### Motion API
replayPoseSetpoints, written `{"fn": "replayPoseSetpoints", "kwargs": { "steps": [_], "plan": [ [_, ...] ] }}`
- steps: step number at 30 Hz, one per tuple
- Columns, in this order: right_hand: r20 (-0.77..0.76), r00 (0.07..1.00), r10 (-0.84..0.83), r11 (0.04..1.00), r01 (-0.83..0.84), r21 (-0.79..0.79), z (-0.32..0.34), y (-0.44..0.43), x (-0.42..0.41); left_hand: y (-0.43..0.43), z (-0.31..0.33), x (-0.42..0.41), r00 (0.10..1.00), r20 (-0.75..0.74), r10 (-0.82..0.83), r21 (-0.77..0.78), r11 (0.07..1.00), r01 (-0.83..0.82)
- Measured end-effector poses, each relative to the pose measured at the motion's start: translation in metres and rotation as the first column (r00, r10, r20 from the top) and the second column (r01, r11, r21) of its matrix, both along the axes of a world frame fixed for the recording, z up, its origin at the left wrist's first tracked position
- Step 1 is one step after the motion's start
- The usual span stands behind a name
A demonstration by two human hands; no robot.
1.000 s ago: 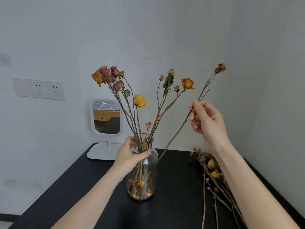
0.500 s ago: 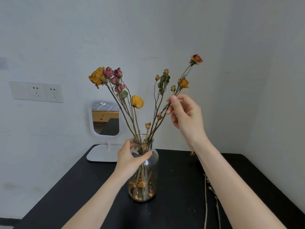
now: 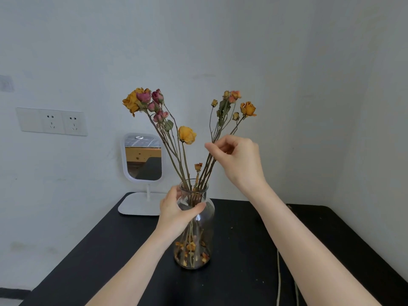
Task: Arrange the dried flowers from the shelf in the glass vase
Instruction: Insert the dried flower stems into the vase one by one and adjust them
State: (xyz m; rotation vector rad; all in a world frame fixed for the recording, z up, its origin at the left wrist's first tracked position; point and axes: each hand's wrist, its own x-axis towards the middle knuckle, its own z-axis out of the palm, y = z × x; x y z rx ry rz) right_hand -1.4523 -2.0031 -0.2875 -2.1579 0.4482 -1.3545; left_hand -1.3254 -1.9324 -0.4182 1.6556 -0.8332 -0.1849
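Stems fanning out of the glass vase (image 3: 195, 226), standing mid-table (image 3: 110, 250) on the black top. Left hand (image 3: 176, 212) wrapped round the shoulder of the glass just under the neck, thumb across the front, bracing it upright. Right hand (image 3: 237, 160) up among the right-hand cluster, fingers (image 3: 212, 149) pinched narrow on a thin stem (image 3: 208, 164) well above the rim. Looks like the placing step: stem apparently down through the neck already, lower end lost among the others inside the glass, so cannot say whether it reaches the bottom. Pink buds (image 3: 234, 97) and an orange bloom (image 3: 249, 109) topping that right group; yellow and pink heads (image 3: 143, 100) leaning left; one yellow rose (image 3: 187, 134) in the gap between.

Next move, by the look of it: ease the pinched stem down or nudge it to its angle, then open the fingers gently, since dry stems are brittle and petals shed easily, judging by the crumbs at the bottom of the vase. Then back for more: loose stems (image 3: 279, 281) lying on the table at lower right, partly hidden behind the right forearm. White mirror (image 3: 143, 157) behind, well clear.
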Motion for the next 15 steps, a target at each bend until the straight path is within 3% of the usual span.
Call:
{"fn": "replayPoseSetpoints", "kwargs": {
  "steps": [6,12,15],
  "plan": [
    [-0.333,0.939,-0.089,0.991,0.051,-0.121,-0.016,0.003,0.01,0.0,-0.001,0.001,1.0,0.004,-0.008,-0.011,1.0,0.008],
    [-0.258,0.966,-0.03,0.999,0.032,0.005,-0.024,0.003,0.013,0.0,0.001,-0.001,1.0,0.001,0.006,-0.008,1.0,-0.006],
    [-0.329,0.944,-0.037,0.999,0.042,0.008,-0.031,0.004,0.014,0.002,0.002,-0.002,1.0,0.002,-0.008,-0.011,1.0,0.008]
  ]
}}
